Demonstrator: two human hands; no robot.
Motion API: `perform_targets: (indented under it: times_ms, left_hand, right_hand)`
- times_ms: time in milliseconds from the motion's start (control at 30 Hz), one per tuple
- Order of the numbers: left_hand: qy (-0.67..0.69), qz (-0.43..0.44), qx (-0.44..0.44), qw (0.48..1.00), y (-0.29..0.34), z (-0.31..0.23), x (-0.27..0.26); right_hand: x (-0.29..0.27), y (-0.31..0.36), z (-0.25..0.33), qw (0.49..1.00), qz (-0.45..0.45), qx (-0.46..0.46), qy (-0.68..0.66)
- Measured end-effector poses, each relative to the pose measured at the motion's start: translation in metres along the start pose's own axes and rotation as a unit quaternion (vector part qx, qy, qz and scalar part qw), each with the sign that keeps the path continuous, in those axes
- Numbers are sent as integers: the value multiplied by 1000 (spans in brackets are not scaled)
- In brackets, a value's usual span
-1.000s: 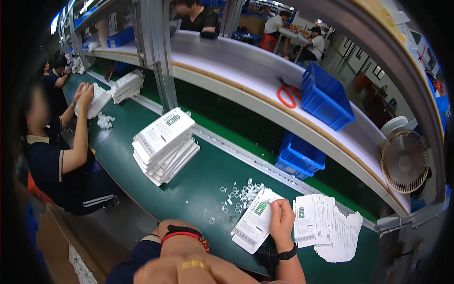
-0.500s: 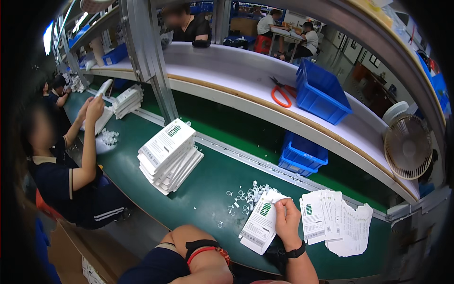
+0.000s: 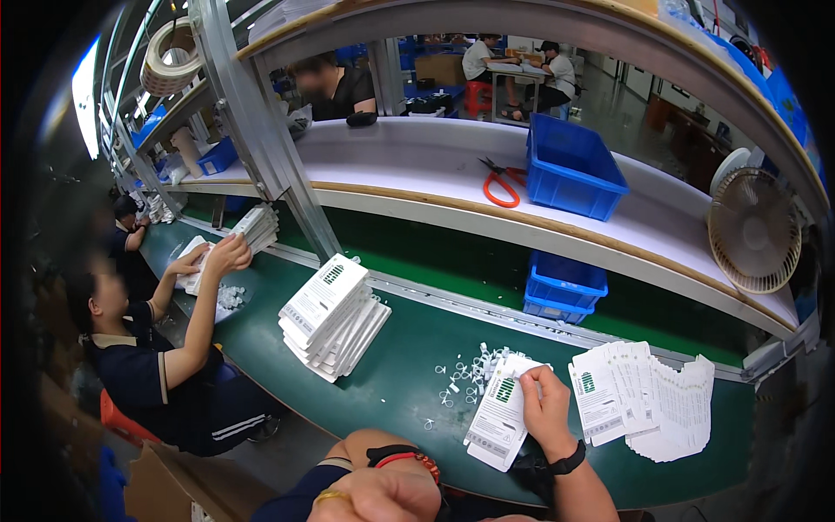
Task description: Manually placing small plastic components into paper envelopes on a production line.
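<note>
My right hand [image 3: 547, 412] pinches the upper right edge of a flat white printed carton [image 3: 497, 413] with green marks, thumb on top; another white edge shows under it. Beside the carton, at its far left, lies a heap of small white plastic pieces with thin loops [image 3: 481, 372]. My left hand [image 3: 391, 494] is raised close at the lower edge, with a yellow ring and wrist bands. Its fingers look curled, and the lower edge cuts them off; whatever they may hold is hidden. Fanned flat white cartons [image 3: 600, 402] lie right of my right hand.
A tall stack of white cartons [image 3: 326, 300] stands left on the green table [image 3: 391, 409]. Beyond it, a co-worker [image 3: 187, 357] handles white cartons. The shelf ahead carries red-handled pliers [image 3: 503, 190], a blue bin [image 3: 574, 170] and a fan [image 3: 753, 228]; more blue bins [image 3: 565, 287] sit below.
My left hand has come up into view at the lower edge. My right hand still grips the carton. The co-worker's hands have lowered toward the cartons, and the view has shifted.
</note>
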State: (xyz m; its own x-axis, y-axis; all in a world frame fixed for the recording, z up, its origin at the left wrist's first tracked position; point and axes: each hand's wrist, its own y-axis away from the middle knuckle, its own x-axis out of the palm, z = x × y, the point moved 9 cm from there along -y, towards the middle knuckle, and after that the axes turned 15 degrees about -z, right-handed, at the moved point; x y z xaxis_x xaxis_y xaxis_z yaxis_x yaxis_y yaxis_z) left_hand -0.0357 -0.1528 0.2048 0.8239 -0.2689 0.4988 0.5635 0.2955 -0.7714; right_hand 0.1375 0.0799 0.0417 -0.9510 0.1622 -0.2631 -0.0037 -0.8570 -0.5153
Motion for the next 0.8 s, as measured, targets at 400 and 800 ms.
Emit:
perform_targets:
  times_ms: [400, 800]
  left_hand:
    - [131, 232, -488, 831, 12, 97, 53]
    - [180, 194, -568, 780, 46, 108, 44]
  right_hand:
    - [1, 3, 1, 1000, 6, 16, -1]
    - [3, 2, -8, 1000, 5, 13, 10]
